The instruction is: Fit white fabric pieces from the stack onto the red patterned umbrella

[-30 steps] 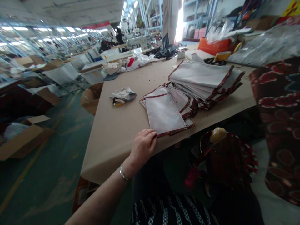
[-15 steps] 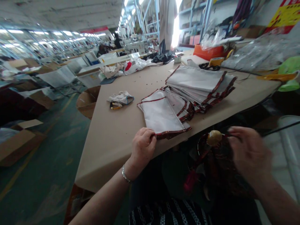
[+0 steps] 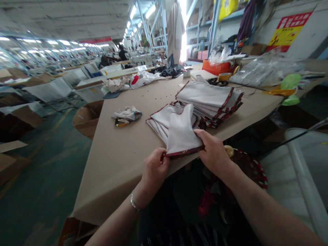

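Observation:
A white fabric piece with dark red patterned trim is held at the table's near edge, its upper part curling up. My left hand pinches its trimmed lower left corner. On the right edge, my right hand has its thumb on top, the fingers gripping from the side and partly hidden. Beneath and behind it lie more trimmed white pieces. A taller stack of white fabric pieces with the same trim lies behind to the right.
A work glove lies on the brown table at left. Plastic bags and an orange box sit farther back. Clear plastic covers the right side. Below the table edge hangs dark red patterned cloth. A cardboard box stands left.
My right hand has come left from beside the hanging cloth below the table and taken the fabric's right edge. The piece, flat before, now bends upward. The view has shifted slightly right.

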Motion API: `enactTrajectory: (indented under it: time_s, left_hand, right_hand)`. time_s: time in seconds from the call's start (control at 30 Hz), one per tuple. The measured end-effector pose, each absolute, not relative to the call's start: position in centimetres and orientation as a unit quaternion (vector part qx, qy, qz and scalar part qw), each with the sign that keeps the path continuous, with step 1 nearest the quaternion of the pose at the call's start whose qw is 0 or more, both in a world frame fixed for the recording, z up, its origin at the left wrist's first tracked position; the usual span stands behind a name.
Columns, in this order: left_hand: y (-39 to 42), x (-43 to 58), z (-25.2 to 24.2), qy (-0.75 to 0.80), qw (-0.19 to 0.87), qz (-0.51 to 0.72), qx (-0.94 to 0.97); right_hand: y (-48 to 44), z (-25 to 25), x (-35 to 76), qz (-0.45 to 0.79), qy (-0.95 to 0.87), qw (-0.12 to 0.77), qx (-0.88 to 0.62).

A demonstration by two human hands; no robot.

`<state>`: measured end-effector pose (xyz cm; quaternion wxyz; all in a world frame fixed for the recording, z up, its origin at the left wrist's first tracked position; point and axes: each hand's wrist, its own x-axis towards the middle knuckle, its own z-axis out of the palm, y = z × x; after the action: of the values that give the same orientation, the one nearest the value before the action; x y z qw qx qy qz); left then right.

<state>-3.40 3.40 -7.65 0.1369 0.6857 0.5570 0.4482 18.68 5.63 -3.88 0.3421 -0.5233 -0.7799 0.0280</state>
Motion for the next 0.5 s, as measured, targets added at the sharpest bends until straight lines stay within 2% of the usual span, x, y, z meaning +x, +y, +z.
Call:
enactTrajectory:
  time_s: [0.1,0.2,0.27,0.37,0.43,0.5]
  left_hand:
    - [2.1,-0.6,-7.0,0.513,0.388,0.562,0.520]
    - [0.4,2.8,-6.4,0.425,0.591,0.587,0.354]
    - [-0.5,4.6,-6.7,0.398,0.681,0.542,0.288]
    - [-1.3,6.1,-8.1,0.417,0.737,0.438,0.303]
    - [-1.6,6.6,-9.2,0.421,0.762,0.334,0.363]
    - [-1.8,6.9,-9.7,0.387,0.805,0.230,0.387]
  right_hand:
    - [1.7,-5.9,19.7,-0.003,-0.799,0.316,-0.512]
    - [-1.5,-9.4,21.0,0.074,-0.782,0.261,-0.561]
    - [-3.2,-11.2,21.9,0.197,-0.733,0.292,-0.582]
    - [-5.3,-12.3,22.8,0.378,-0.586,0.417,-0.583]
    - [-6.5,-12.4,23.1,0.450,-0.494,0.472,-0.576]
    - [-7.5,-12.4,23.3,0.504,-0.455,0.476,-0.559]
